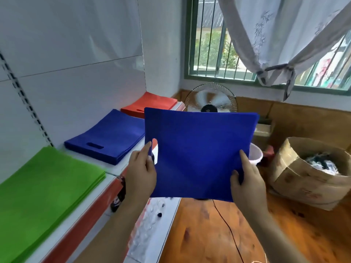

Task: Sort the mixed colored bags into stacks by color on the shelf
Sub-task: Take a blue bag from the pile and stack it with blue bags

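The blue bag (197, 149) fills the centre of the frame, held up flat in the air in front of the shelf (117, 168). It is a smooth, deep blue non-woven sheet with a cut-out handle slot near its left edge. The left hand (141, 171) pinches that edge beside the slot, thumb on the near face. The right hand (247, 179) takes its grip on the lower right edge, thumb in front and fingers hidden behind the cloth.

On the shelf at the left lie three stacks: a green stack (41, 190) at lower left, cut off by the frame edge, a blue stack (106, 137) in the middle, and a red-orange stack (152, 103) farthest back. The held bag covers the near corners of the blue and red-orange stacks and the lower part of a standing fan (210, 99). A cardboard box (307, 173) sits at right; its contents are hard to make out.
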